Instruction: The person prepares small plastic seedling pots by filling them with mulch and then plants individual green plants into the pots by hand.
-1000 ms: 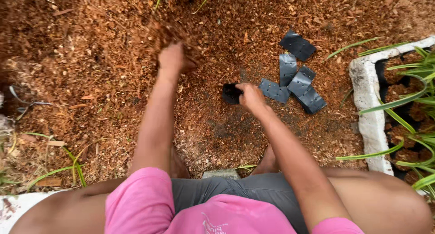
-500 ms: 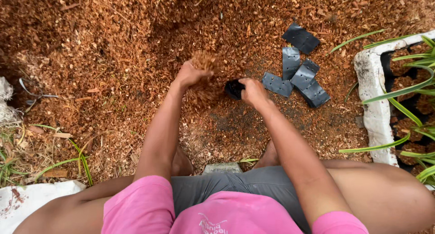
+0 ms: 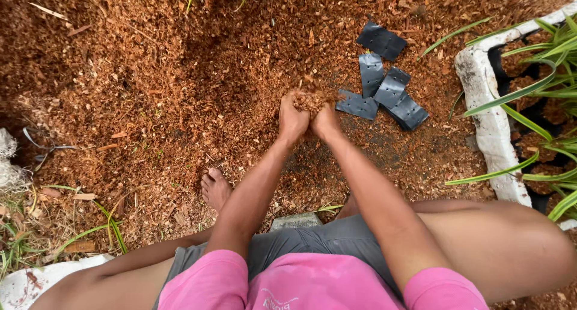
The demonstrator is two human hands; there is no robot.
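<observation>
The left hand [image 3: 293, 119] has swung in beside the right hand [image 3: 326, 121], both now cupping coconut husk [image 3: 311, 98].

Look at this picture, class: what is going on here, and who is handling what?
A person in a pink shirt sits on ground covered in reddish-brown coconut husk. The left hand and right hand are pressed together, with a heap of husk between them; whether they hold anything under it cannot be seen. Flat black plastic grow bags lie just beyond the right hand. A white foam box of filled bags with green-leaved plants stands further right.
</observation>
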